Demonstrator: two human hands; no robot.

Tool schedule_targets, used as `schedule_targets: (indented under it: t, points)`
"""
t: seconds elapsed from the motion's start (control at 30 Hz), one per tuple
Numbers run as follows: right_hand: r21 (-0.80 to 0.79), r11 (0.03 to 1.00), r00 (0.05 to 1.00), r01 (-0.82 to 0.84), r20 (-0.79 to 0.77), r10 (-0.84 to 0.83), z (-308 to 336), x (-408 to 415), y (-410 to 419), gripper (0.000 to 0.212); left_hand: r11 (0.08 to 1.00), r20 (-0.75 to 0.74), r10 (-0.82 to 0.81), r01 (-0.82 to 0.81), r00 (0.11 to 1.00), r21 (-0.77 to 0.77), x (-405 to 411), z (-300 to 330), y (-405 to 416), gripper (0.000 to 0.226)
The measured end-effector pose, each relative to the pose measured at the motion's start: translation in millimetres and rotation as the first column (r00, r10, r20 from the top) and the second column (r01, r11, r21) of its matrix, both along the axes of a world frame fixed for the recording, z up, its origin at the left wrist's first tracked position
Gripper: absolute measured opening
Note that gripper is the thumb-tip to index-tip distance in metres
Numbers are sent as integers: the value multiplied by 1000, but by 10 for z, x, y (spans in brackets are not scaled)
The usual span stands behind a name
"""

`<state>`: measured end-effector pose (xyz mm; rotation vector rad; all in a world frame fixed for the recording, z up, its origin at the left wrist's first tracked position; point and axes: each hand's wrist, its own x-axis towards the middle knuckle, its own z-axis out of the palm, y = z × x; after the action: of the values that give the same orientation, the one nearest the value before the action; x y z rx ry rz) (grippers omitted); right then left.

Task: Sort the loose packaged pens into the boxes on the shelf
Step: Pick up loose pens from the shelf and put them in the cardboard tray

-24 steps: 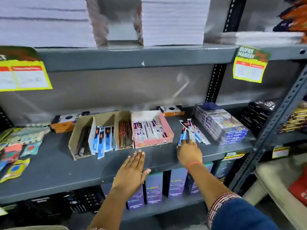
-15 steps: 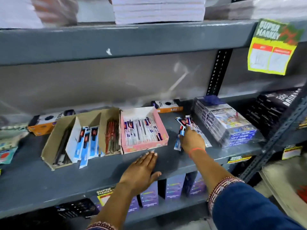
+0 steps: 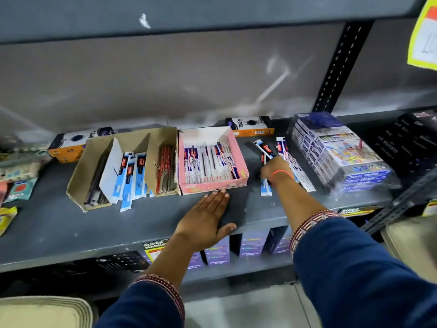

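A: R fingers?
B: The right hand (image 3: 275, 168) is curling over the loose packaged pens (image 3: 292, 162); fingers are hidden behind the knuckles, so can't tell if they're pinching a pack or just pressing. The packs are lying fanned on the shelf (image 3: 59, 223) under and just beyond that hand, btw the pink box (image 3: 212, 159) on its left and the wrapped box stack (image 3: 340, 155) on its right.
A: L?
B: The left hand (image 3: 208, 218) is lying flat, fingers together, tips touching the pink box's front wall, holding nothing.
A: Handling?
B: Prob. light, thin, slick sleeves, bending a bit. Pinching mid-length should be stopping them sliding apart. The blue-sleeved ones look like matching the cardboard box (image 3: 123, 166), further left of both hands.
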<state>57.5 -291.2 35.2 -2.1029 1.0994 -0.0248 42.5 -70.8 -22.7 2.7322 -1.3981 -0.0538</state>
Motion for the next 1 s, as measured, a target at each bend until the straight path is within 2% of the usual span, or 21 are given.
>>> schedule_targets:
  t: [0.07,0.13,0.23,0.3,0.37,0.53,0.6,0.77,0.9,1.0]
  points:
    - [39,999,999,-26,-29,27,8,14,-37,34,1000,6,-4,5,1000,-9,6,0,-5,73]
    - [169,985,999,-37,-5,39,24,1,-56,22,1000,7,-17,17,1000,-20,10,-2,-1,73]
    - [377,926,993,10,108,-55,25,-65,-93,22,998,3,-18,18,1000,-58,13,-4,19,73]
    - [513,858,975,21,180,-132,48,-161,-82,20,997,-6,-20,19,1000,-75,23,-12,26,73]
    - [625,781,968,-5,200,-154,64,-268,-67,10,998,1,-23,23,1000,-59,31,-40,13,73]
    - [821,564,877,-92,335,-345,-1,-482,-40,21,1000,22,-26,26,999,-14,38,-98,19,74]
    - [845,516,831,-140,383,-402,-16,-544,-12,24,999,34,-25,26,999,-19,46,-105,18,74]
    - [834,510,775,-208,459,-434,-46,-628,16,24,999,29,-25,26,999,-19,53,-108,19,74]
    - [817,528,774,-232,484,-409,-43,-625,39,25,1000,7,-22,22,1000,-16,45,-90,33,73]
    - [789,554,799,-266,502,-331,24,-551,159,25,1000,-1,-5,5,1000,-19,22,-58,127,72]
